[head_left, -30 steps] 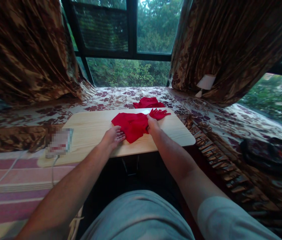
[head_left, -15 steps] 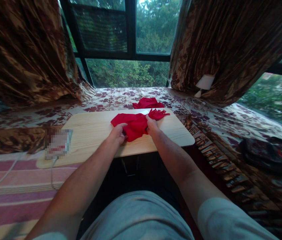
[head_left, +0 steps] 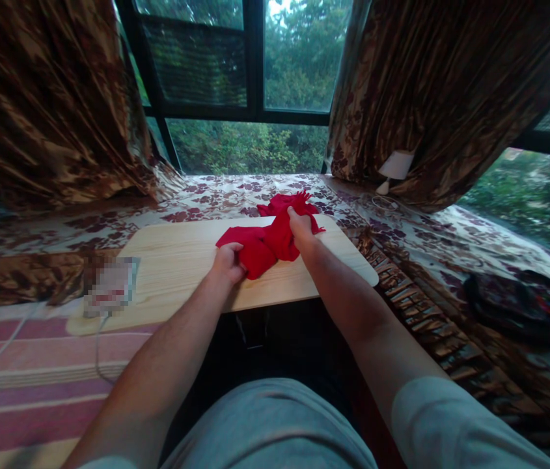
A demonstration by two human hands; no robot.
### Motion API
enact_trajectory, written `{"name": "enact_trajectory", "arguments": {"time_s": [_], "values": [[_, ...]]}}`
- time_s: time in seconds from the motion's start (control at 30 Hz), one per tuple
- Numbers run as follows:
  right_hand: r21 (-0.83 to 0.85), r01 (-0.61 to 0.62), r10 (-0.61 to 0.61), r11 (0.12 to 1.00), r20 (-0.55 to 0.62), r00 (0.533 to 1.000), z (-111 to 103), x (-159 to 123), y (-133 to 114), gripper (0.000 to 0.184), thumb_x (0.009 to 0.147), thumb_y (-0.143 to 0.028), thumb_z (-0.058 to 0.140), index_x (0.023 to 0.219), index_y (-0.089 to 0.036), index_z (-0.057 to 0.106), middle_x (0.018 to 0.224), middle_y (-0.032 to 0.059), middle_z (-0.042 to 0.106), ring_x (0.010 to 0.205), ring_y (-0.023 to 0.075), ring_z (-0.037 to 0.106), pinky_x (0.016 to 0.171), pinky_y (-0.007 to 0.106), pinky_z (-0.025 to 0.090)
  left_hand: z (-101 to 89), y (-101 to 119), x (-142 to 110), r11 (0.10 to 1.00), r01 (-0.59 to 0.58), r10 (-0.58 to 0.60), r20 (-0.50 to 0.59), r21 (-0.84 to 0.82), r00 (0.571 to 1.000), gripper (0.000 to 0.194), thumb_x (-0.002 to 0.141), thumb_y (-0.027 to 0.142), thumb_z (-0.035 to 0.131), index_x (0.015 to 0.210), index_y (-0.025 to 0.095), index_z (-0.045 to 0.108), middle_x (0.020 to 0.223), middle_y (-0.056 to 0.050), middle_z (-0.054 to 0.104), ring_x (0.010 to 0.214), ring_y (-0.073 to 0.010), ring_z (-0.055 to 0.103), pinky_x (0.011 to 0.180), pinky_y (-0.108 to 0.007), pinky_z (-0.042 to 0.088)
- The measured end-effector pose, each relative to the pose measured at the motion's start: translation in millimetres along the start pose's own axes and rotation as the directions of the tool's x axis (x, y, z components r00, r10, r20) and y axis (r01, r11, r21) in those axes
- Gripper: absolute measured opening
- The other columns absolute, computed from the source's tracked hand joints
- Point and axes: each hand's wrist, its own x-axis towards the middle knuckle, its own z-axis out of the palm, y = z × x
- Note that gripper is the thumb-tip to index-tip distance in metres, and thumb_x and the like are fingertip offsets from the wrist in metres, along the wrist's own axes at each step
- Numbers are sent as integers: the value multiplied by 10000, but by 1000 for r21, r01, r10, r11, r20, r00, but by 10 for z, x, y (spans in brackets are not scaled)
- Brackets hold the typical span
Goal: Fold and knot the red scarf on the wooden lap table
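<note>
On a pale wooden table (head_left: 177,260) before a curtained window (head_left: 255,146), the left hand (head_left: 230,262) pinches the near-left edge of a red fringed scarf (head_left: 255,251) (bunched between both hands), while the right hand (head_left: 301,225) grips its raised part beside the fringe.

No legible txt, labels, brands, nos. or signs in view. Only candidate: flat pixelated item (head_left: 110,286) w/ cord (head_left: 98,355), on L end of light wood tabletop (head_left: 172,260). Reddish marks on its pale face, poss. print, but blurred out, can't read or ID.
</note>
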Motion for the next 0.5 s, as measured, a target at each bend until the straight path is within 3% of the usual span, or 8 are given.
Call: {"name": "enact_trajectory", "arguments": {"time_s": [0.17, 0.3, 0.5], "values": [[38, -109, 104, 993, 119, 987, 66, -175, 32, 87, 847, -240, 716, 889, -169, 689, 612, -33, 681, 530, 142, 651, 560, 245, 549, 10, -2, -18, 1000, -7, 7, 42, -1, 999, 472, 585, 90, 567, 1045, 126, 667, 939, -120, 760, 876, -293, 735, 795, -438, 631], [40, -121, 114, 992, 134, 984, 53, -250, 35, 43, 844, -188, 703, 873, -165, 682, 607, -35, 681, 521, 133, 646, 568, 239, 552, 28, -7, -53, 999, -36, 36, 44, -4, 998, 435, 631, 107, 585, 1058, 125, 669, 978, -123, 761, 882, -282, 736, 806, -418, 624], [119, -68, 52, 991, 129, 990, 18, -201, -110, 43, 847, -187, 700, 852, -159, 667, 654, -18, 709, 529, 129, 651, 568, 241, 566, 18, 3, -127, 995, 9, -9, 0, 96, 1000, 352, 688, 101, 602, 1032, 116, 669, 762, -85, 734, 609, -218, 694, 558, -319, 593]]}}
